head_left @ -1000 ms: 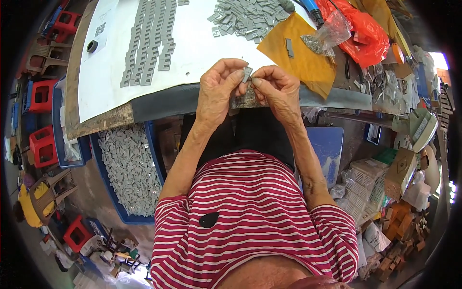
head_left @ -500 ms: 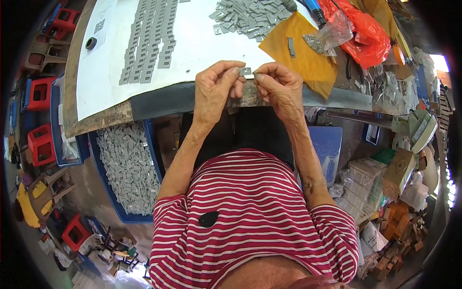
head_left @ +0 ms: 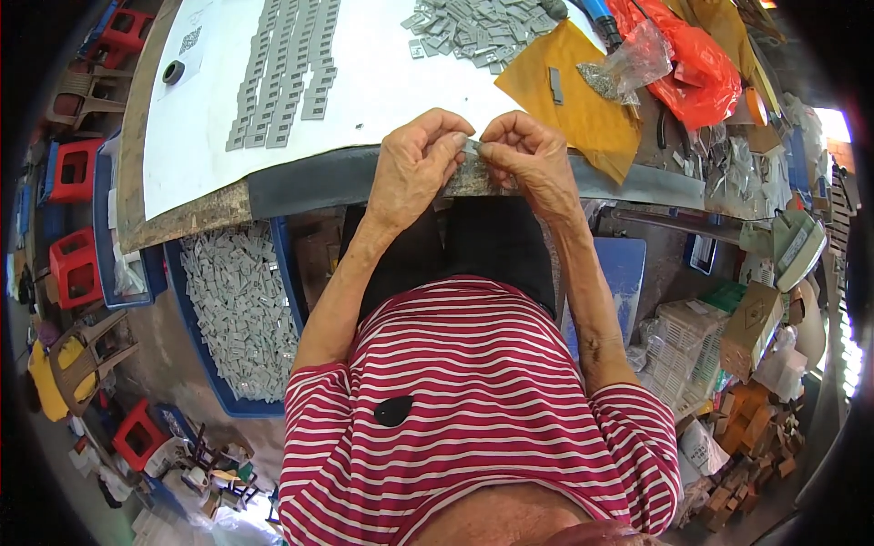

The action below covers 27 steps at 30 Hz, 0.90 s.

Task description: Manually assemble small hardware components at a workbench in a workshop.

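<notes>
Above the table's front edge, my left hand [head_left: 410, 168] pinches a small flat grey plate [head_left: 470, 146] between thumb and fingers. My right hand [head_left: 533, 164] is closed in a pinch, its fingertips against the plate's right end. Whatever tiny part those right fingertips hold, if any, is hidden. Beyond my left hand, overlapping rows of similar grey plates [head_left: 291, 73] lie on white paper. A loose heap of grey plates [head_left: 482, 35] lies farther back. To the right, a single grey strip [head_left: 555, 85] rests on a brown-yellow sheet [head_left: 523, 82], beside a clear bag of tiny metal parts [head_left: 599, 82].
Below the table at left stands a blue bin [head_left: 196, 341] full of grey plates. A red plastic bag [head_left: 696, 86], a blue-handled tool [head_left: 599, 20] and a tape roll [head_left: 756, 106] lie on the right. A black ring [head_left: 173, 72] sits at far left.
The right fingertips have come in against the grey plate, which is now tilted and more covered. Both hands have stayed in nearly the same place; the view has shifted slightly.
</notes>
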Available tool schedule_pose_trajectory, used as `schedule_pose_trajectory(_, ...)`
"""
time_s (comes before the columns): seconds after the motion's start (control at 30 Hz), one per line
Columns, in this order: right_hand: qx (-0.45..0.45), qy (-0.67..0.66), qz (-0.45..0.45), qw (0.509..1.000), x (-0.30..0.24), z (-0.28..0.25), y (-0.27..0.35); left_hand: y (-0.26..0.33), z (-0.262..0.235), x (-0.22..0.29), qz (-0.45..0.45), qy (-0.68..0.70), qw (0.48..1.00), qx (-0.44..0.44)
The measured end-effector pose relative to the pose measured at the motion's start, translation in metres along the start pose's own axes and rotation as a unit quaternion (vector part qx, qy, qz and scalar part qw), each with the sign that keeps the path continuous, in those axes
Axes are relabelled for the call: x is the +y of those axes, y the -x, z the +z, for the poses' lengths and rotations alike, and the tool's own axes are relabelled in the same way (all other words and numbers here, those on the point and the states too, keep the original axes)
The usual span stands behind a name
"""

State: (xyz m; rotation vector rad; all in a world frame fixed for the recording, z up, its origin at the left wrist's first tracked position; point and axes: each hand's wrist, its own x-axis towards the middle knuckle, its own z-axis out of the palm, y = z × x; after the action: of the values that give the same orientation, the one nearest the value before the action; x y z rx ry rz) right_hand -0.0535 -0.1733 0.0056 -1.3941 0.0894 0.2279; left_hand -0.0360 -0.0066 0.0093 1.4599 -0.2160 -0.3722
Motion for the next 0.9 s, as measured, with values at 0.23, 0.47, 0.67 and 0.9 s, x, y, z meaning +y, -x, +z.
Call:
schedule_pose_trajectory(0.23, -0.005, 0.015, 0.010, 1.000, -0.001, 0.000, -0.002, -0.001, -0.002, -0.003, -0.002, 0.017, 1.000, -0.005)
schedule_pose_trajectory(0.47, -0.014, 0.018, 0.005, 1.000, 0.001, -0.001, -0.003, -0.004, -0.002, -0.010, 0.015, 0.037, 0.999, -0.013)
schedule_pose_trajectory(0.67, -0.004, 0.003, 0.022, 1.000, 0.004, 0.002, 0.004, 0.001, -0.001, -0.010, -0.007, 0.060, 0.998, -0.022)
schedule_pose_trajectory(0.9, -0.049, 0.026, 0.029, 0.998, 0.008, 0.003, -0.003, 0.002, -0.010, -0.017, -0.014, 0.061, 0.997, -0.042)
